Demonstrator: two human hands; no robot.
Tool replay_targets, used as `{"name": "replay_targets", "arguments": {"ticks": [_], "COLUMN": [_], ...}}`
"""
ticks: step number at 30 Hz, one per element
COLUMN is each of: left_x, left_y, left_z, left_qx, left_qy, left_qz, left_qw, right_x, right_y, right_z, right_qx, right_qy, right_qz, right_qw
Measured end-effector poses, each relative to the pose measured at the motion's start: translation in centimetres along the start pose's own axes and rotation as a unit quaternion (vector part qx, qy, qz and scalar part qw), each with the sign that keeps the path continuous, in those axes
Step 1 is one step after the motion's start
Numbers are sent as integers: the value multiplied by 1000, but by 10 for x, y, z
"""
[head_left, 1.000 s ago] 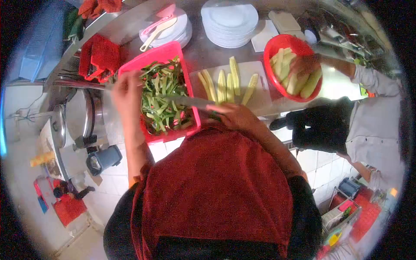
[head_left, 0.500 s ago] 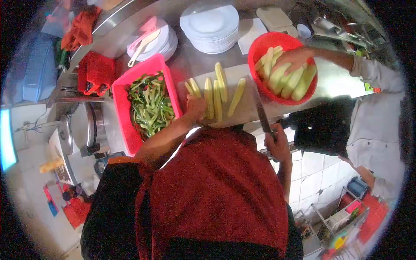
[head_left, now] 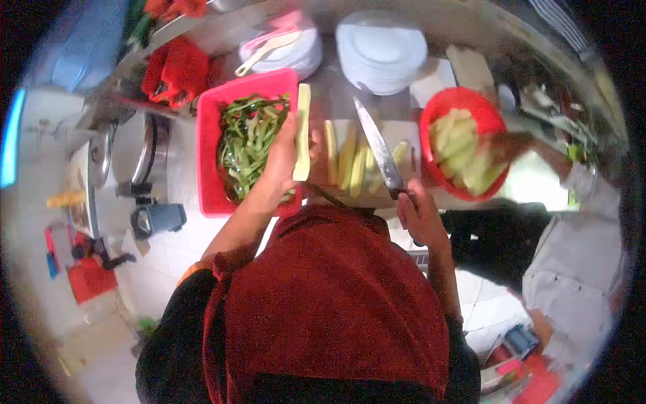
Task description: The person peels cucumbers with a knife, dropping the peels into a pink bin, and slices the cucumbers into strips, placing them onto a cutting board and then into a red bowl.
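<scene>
My left hand (head_left: 279, 168) holds a long pale yellow-green cucumber strip (head_left: 303, 128) upright at the right edge of the pink tub (head_left: 212, 168). The tub is filled with green peelings (head_left: 247, 138). My right hand (head_left: 418, 212) grips a large knife (head_left: 378, 148) by the handle, its blade pointing away over the white cutting board (head_left: 404, 135). Several more peeled cucumber strips (head_left: 350, 158) lie side by side on the board between my hands.
A co-worker's hand (head_left: 508, 145) reaches into a red bowl (head_left: 444, 104) of peeled cucumber pieces at the right. Stacks of white plates (head_left: 380, 50) stand behind the board. A steel pot (head_left: 128, 161) sits left of the tub. My red apron fills the lower view.
My left hand has lifted one cucumber strip off the board toward the tub. My right hand has raised the knife from below the counter edge up over the board.
</scene>
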State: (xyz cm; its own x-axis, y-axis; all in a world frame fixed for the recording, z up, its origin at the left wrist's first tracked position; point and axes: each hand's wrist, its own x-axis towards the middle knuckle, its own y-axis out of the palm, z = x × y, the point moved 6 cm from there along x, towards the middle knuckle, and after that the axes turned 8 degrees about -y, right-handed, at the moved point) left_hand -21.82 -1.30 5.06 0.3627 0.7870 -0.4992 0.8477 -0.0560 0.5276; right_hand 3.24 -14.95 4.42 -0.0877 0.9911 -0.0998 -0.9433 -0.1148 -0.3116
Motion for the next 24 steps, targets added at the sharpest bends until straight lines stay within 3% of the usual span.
{"name": "replay_targets", "arguments": {"ticks": [1,3,5,7,9,11,13,15,16,24], "left_x": [-9,-33,-61,-81,-97,-110,-118,-124,-126,-129], "left_y": [-3,-9,-19,-41,-58,-79,-99,-117,-126,-169], "left_z": [-9,-27,-52,-64,-85,-93,-103,-111,-115,-135], "left_qx": [-36,-58,83,75,241,204,189,178,180,172], "left_qy": [-3,27,86,91,184,163,205,211,218,237], "left_qz": [42,18,-18,-17,-33,-28,-28,-5,-2,48], "left_qw": [998,998,993,993,952,965,960,961,959,955], "right_x": [12,33,52,66,80,89,96,102,103,112], "right_y": [7,29,56,79,97,113,130,148,154,214], "right_z": [21,59,108,140,163,190,203,234,240,239], "right_qx": [-8,15,57,-5,-11,-49,-65,-176,-140,-176], "right_qy": [-8,-2,-44,-44,-26,-40,-21,-177,-64,-60], "right_qz": [15,55,101,135,150,165,168,129,130,81], "right_qw": [1000,998,992,990,988,984,984,960,980,979]}}
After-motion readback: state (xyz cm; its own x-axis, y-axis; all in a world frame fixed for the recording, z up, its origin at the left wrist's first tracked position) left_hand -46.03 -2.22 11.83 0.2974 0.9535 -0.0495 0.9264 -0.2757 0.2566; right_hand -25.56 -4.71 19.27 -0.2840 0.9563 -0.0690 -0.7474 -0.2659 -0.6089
